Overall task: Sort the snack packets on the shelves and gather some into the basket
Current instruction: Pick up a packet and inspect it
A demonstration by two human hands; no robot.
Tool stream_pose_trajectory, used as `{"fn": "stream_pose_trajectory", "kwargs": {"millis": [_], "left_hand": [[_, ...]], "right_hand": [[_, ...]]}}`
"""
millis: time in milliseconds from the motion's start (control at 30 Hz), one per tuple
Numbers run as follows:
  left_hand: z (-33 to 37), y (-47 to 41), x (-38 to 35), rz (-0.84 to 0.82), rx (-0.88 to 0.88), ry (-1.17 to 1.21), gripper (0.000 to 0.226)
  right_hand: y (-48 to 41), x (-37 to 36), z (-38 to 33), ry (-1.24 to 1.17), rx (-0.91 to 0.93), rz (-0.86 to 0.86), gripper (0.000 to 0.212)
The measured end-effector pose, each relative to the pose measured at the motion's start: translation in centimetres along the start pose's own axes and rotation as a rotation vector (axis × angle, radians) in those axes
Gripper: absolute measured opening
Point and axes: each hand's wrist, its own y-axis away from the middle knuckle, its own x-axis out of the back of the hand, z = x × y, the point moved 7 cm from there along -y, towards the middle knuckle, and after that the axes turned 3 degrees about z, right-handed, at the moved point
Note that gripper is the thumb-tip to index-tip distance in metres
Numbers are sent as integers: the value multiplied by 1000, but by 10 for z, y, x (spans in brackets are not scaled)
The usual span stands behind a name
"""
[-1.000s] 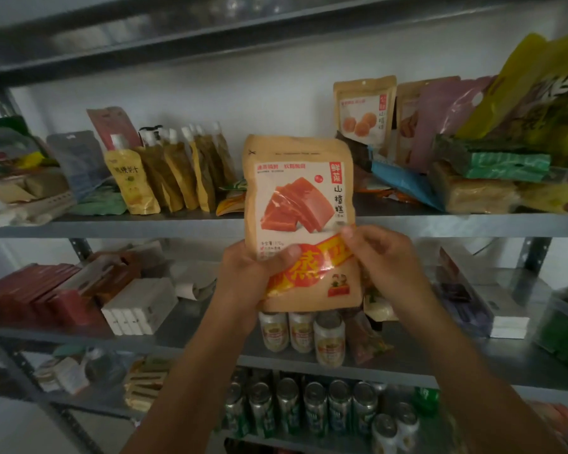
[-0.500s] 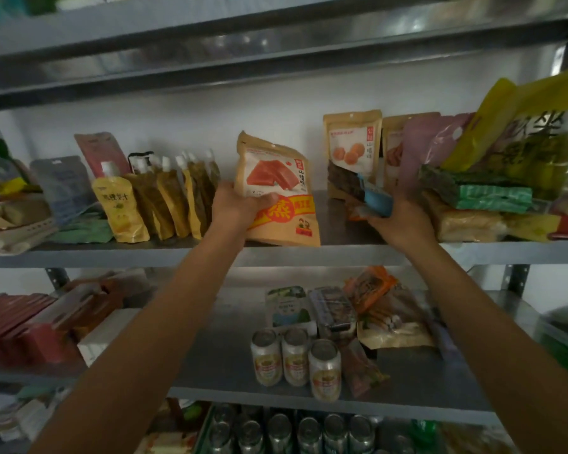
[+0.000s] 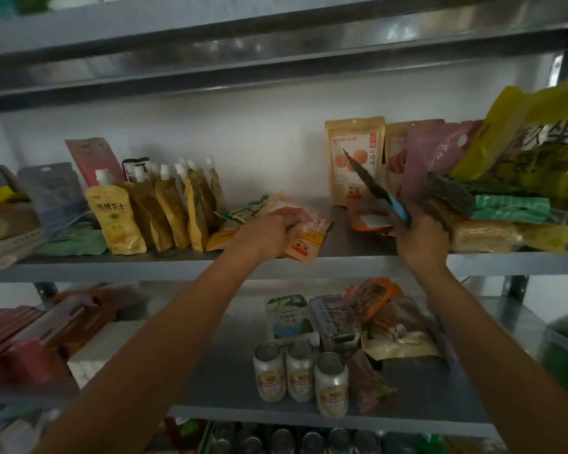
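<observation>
Hands work the middle shelf (image 3: 354,249): the left hand (image 3: 269,232) curls its fingers over a tan snack packet (image 3: 310,232) lying flat near the front edge, while the right hand (image 3: 422,239), at its 3 o'clock, grips a dark blue-edged packet (image 3: 379,188) tilted toward 11 o'clock. Spouted juice pouches (image 3: 145,217) stand at the tan packet's 9 o'clock; drink cans (image 3: 299,371) sit at 6 o'clock, one shelf down.

Your grey metal shelf (image 3: 351,249) carries yellow spouted pouches (image 3: 164,214) in a row; right of them a flat kraft snack packet (image 3: 312,239), farther right an upright tan pouch (image 3: 354,158).
</observation>
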Motion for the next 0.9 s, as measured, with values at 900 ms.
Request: {"fn": "stream_pose_trajectory", "kwargs": {"millis": [900], "left_hand": [[86,95,-10,32,86,1725,18]], "right_hand": [[144,65,59,-642,-262,-354,9]]}}
